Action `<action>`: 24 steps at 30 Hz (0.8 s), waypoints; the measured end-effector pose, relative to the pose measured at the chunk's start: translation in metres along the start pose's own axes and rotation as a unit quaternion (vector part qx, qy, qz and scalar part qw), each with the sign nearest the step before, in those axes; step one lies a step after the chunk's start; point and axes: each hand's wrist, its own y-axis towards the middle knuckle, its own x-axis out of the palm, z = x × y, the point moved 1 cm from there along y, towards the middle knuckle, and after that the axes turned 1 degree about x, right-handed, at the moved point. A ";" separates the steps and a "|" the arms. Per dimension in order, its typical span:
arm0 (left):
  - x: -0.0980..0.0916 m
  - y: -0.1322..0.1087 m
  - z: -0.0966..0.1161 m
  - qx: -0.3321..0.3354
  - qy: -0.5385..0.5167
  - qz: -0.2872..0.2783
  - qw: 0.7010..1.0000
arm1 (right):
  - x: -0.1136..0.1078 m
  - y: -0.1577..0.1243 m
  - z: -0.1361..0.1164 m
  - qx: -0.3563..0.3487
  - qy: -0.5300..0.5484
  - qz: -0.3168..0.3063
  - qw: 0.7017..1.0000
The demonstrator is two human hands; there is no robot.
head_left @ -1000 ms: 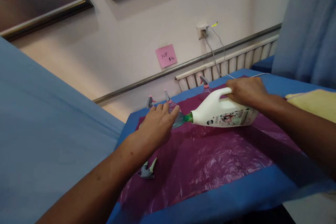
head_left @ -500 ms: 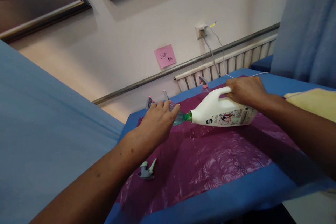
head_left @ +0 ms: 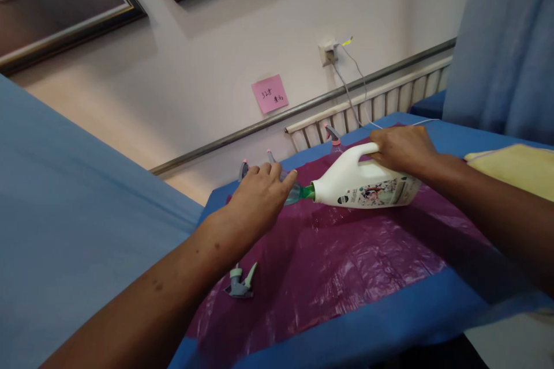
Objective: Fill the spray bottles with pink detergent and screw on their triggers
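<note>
My right hand [head_left: 402,147] is closed round the handle of a white detergent jug [head_left: 367,184], which lies tipped on its side with its mouth to the left. That mouth meets the green neck of a clear bottle [head_left: 295,193]. Wrapped over the bottle is my left hand [head_left: 262,193], which hides most of it. A grey and pale green spray trigger head [head_left: 240,282] rests loose on the purple plastic sheet [head_left: 346,265], below my left wrist.
Spray bottles with pink-and-grey triggers, one of them showing its trigger [head_left: 333,134], stand along the far side. A yellow cloth [head_left: 515,167] lies at the right on the blue table [head_left: 428,305]. Behind are a radiator [head_left: 381,104] and a wall socket [head_left: 328,53]; a blue curtain [head_left: 86,213] hangs left.
The view has shifted slightly. Both hands keep their grip, and the jug stays tipped against the bottle's neck.
</note>
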 end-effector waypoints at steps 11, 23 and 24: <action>-0.005 0.008 -0.003 0.041 0.026 0.015 0.999 | -0.002 0.000 -0.001 -0.010 0.005 0.005 1.000; -0.041 0.021 0.007 0.084 0.022 0.020 0.996 | -0.004 0.000 -0.001 -0.011 0.032 0.001 0.999; -0.044 0.022 0.007 0.088 0.026 0.023 0.996 | -0.003 0.000 0.000 -0.009 0.032 0.003 0.999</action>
